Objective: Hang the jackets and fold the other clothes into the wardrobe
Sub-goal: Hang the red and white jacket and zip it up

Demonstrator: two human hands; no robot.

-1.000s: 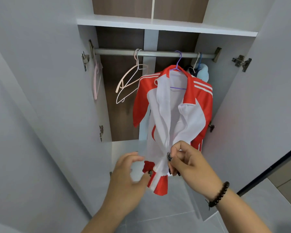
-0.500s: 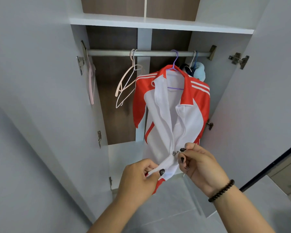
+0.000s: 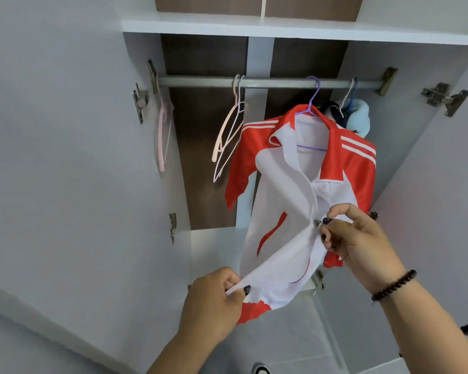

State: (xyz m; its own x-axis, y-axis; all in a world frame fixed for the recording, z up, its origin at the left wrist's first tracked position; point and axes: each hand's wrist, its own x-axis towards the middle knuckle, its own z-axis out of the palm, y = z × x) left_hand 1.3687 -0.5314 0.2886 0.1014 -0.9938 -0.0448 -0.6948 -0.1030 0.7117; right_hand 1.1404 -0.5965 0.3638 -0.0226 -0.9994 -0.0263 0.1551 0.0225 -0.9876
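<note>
A red and white jacket (image 3: pixel 287 190) hangs on a purple hanger (image 3: pixel 312 103) from the wardrobe rail (image 3: pixel 276 82). My left hand (image 3: pixel 214 300) pinches the jacket's bottom hem at the zip line and pulls it down and left. My right hand (image 3: pixel 354 236) pinches the metal zip pull (image 3: pixel 319 222) about halfway up the front. Below the pull the zip is closed; above it the front lies open to the collar.
Two empty white hangers (image 3: pixel 229 136) hang on the rail left of the jacket, and a pink hanger (image 3: pixel 162 136) at the far left. Dark and light-blue garments (image 3: pixel 358 118) hang behind at the right. Both wardrobe doors (image 3: pixel 65 157) stand open. A white shelf (image 3: pixel 281 28) runs above the rail.
My right hand has drawn the zip pull up the jacket front. My left hand has taken hold of the hem and pulled it down to the left, stretching the jacket taut.
</note>
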